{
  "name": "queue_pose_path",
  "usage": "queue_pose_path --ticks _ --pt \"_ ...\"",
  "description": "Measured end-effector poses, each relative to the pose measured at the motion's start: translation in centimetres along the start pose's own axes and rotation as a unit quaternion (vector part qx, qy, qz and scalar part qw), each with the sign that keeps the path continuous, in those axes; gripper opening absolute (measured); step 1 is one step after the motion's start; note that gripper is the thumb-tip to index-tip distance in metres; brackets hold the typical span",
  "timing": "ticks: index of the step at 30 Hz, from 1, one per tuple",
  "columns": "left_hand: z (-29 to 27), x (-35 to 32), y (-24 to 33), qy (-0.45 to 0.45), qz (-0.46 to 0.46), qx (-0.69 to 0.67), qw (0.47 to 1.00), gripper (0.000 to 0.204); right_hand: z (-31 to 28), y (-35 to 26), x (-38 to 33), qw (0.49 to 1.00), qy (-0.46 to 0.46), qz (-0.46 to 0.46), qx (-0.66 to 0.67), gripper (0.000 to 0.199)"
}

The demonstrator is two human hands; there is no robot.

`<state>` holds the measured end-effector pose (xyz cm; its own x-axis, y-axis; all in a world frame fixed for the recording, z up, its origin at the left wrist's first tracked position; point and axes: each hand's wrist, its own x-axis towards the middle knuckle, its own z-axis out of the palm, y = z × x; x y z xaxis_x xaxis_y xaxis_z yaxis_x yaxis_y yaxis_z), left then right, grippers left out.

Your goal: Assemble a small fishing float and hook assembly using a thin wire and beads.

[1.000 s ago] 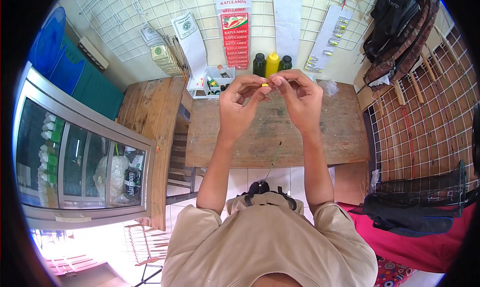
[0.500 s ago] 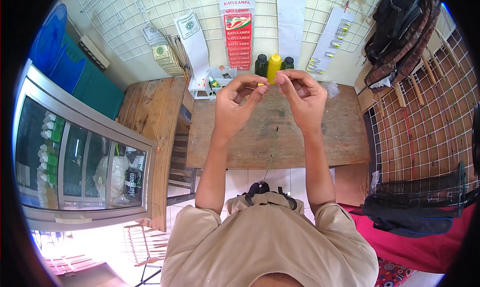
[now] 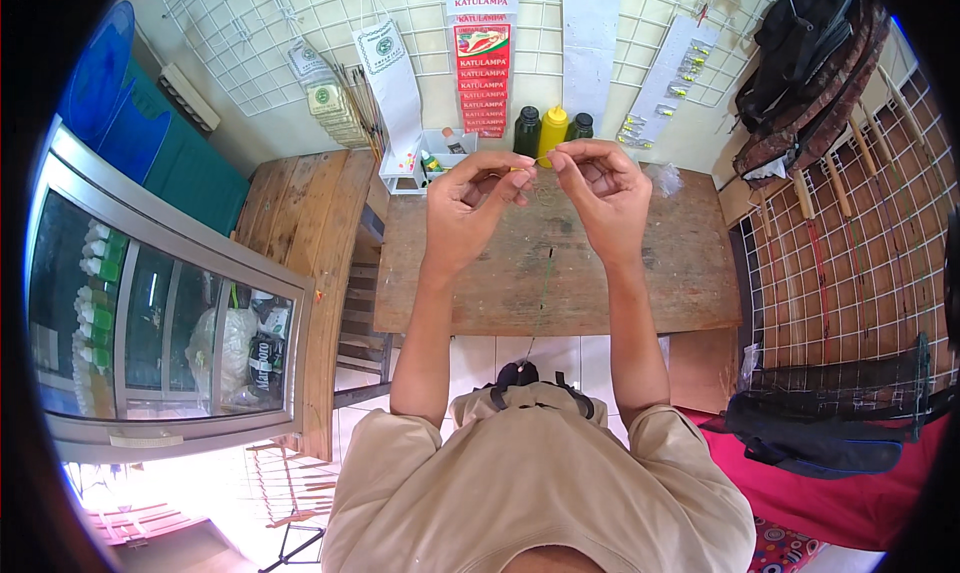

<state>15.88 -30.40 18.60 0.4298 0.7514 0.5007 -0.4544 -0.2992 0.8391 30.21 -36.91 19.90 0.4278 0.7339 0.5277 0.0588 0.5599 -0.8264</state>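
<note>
- Head view looks down on a person at a wooden table [image 3: 600,293].
- Left hand [image 3: 475,208] and right hand [image 3: 600,198] meet, fingertips pinching a small yellow piece [image 3: 520,169] between them.
- A thin line [image 3: 543,293] hangs below the hands toward the chest.
- Seemingly mid-threading or knotting; next needs a steady, fine pull.
- Compared with a second earlier, the hands sit slightly higher, the pinch unchanged.

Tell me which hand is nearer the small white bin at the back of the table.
Left. The left hand is raised just right of the white bin, nearly overlapping it in view; the right hand is farther right, beyond the yellow bottle.
</note>
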Motion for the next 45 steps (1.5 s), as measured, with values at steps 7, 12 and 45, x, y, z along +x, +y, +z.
queue_pose_path --ticks 7,12,45 --pt "-0.9 -0.2 -0.8 -0.020 0.050 0.018 0.998 0.010 0.2 0.5 -0.4 0.999 -0.013 -0.045 -0.008 0.015" --pt "-0.6 -0.3 0.0 -0.022 0.028 0.024 0.999 0.011 -0.4 0.6 -0.2 0.981 -0.036 -0.119 -0.147 0.019" --pt "-1.3 -0.6 0.0 0.002 0.182 0.294 0.938 0.019 0.0 0.4 -0.1 0.950 0.055 -0.164 -0.260 0.017"
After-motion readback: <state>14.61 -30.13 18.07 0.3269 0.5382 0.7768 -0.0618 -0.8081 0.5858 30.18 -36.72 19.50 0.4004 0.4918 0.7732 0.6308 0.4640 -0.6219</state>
